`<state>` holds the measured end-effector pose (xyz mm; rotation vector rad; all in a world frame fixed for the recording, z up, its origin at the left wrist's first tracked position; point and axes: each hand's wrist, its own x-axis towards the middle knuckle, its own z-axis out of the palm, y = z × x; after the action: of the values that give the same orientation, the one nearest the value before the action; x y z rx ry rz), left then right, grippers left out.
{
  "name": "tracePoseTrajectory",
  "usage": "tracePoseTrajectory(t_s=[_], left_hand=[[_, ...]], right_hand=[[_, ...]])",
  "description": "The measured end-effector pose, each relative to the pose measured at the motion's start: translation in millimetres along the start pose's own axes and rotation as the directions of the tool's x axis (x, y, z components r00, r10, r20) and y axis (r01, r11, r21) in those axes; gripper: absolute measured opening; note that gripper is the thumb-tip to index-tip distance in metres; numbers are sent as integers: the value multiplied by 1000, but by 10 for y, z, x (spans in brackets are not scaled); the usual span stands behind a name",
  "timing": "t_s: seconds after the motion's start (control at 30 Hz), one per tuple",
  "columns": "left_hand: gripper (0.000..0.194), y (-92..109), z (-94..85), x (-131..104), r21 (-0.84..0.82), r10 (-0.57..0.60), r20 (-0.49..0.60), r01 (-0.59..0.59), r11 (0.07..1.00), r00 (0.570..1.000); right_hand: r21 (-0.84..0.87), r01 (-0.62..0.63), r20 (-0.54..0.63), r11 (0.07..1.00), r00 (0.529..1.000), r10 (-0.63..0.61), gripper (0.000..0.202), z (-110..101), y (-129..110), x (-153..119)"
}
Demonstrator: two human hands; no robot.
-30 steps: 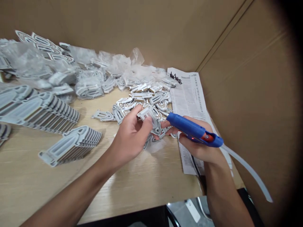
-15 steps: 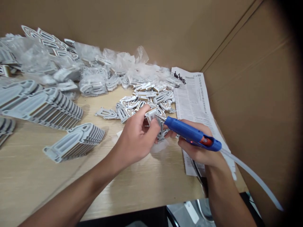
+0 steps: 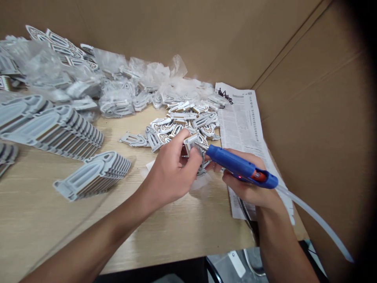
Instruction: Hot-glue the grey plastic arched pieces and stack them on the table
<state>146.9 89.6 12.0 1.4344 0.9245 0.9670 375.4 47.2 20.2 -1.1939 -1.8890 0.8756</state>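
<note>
My left hand [image 3: 173,169] is closed round a small grey plastic frame piece [image 3: 192,140], thumb in front and fingers behind. A blue hot glue gun [image 3: 235,162] lies in my right hand [image 3: 247,188], whose fingers wrap its handle from below. The gun's metal nozzle points left and meets the inner face of the piece, as far as I can see. A red light glows on its side, and a long whitish glue stick [image 3: 318,220] sticks out of its back end. My left fingers hide the lower part of the piece.
Behind my hands lies a loose heap of patterned frame pieces [image 3: 176,122]. Neat stacks of pieces [image 3: 97,173] stand on the left of the table [image 3: 141,232]. Plastic-bagged pieces [image 3: 114,98] line the cardboard wall [image 3: 176,31]. A newspaper [image 3: 240,118] with dark strands [image 3: 225,95] lies right.
Both hands, the glue gun and the frame piece appear slightly further right in the picture, as does part of the background. The grip of each hand is the same.
</note>
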Motion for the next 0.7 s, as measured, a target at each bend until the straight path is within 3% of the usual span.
tracePoseTrajectory(t_s=[0.7], left_hand=[[21,-15,-18,-9,-23,2,27,-2,1000,1000]], right_hand=[[-36,-36,9,999,999,36,38,-9,8,-7]])
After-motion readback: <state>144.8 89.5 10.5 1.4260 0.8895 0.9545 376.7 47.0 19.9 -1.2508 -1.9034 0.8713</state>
